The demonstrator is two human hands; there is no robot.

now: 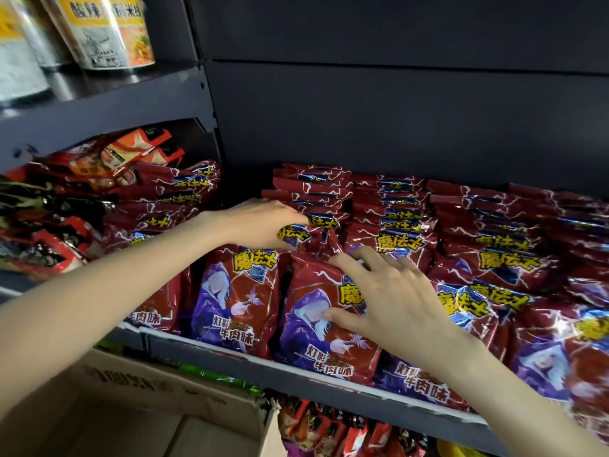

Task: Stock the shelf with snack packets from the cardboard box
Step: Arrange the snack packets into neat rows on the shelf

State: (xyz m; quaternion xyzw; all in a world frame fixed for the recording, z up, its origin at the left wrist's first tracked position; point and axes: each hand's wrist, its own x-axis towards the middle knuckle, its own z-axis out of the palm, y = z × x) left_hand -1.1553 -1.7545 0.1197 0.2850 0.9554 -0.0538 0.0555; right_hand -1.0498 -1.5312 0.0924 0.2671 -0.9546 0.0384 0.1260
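Note:
Red and purple snack packets fill the dark shelf (230, 356) in several upright rows. My left hand (260, 222) reaches over the left front row and grips the top of a packet (298, 234) further back. My right hand (385, 298) lies with spread fingers on the front packet (316, 328) of the middle row, thumb on its face and fingertips at its top edge. The cardboard box (138, 407) sits open at the bottom left, below the shelf; no packets show inside it.
Other red, black and orange packets (82, 199) crowd the neighbouring shelf section on the left. Tall noodle cups (108, 31) stand on the shelf above it. More packets (336, 430) fill the shelf below. The back panel above the rows is bare dark metal.

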